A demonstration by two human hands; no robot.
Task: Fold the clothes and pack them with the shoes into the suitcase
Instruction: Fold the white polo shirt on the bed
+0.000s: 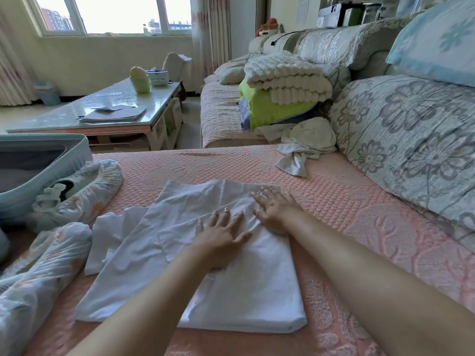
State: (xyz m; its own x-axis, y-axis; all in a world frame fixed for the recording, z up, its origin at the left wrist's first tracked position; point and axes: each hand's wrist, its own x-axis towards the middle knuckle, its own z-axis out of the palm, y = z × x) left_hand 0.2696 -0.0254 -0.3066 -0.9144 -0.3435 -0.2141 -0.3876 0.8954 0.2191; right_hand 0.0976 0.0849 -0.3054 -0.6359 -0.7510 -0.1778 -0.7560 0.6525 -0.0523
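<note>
far left, an open pale-blue suitcase point(77, 152) sits at the edge of the pink sofa cover point(359, 201), inside mostly dark. just beside its rim lies a sneaker in a see-thru floral bag point(61, 190). a second floral bag point(43, 265) lies nearer, lower left, contents can't tell. behind them, a glass-top table point(64, 116) w/ papers on it. centre: a white garment point(244, 291) lies on the cover, partly folded, its r side doubled into a thick neat edge, a sleeve sticking out loose on the l. left hand point(221, 235) lies flat on it, grip apart, fingers spread, holding nothing. right hand point(275, 209) just beside it, also flat, grip apart, fingers splayed, pressing the cloth near its far end. further right a crumpled pale garment point(305, 145) lies against the floral sofa cushion point(411, 140), well apart from both hands.
</note>
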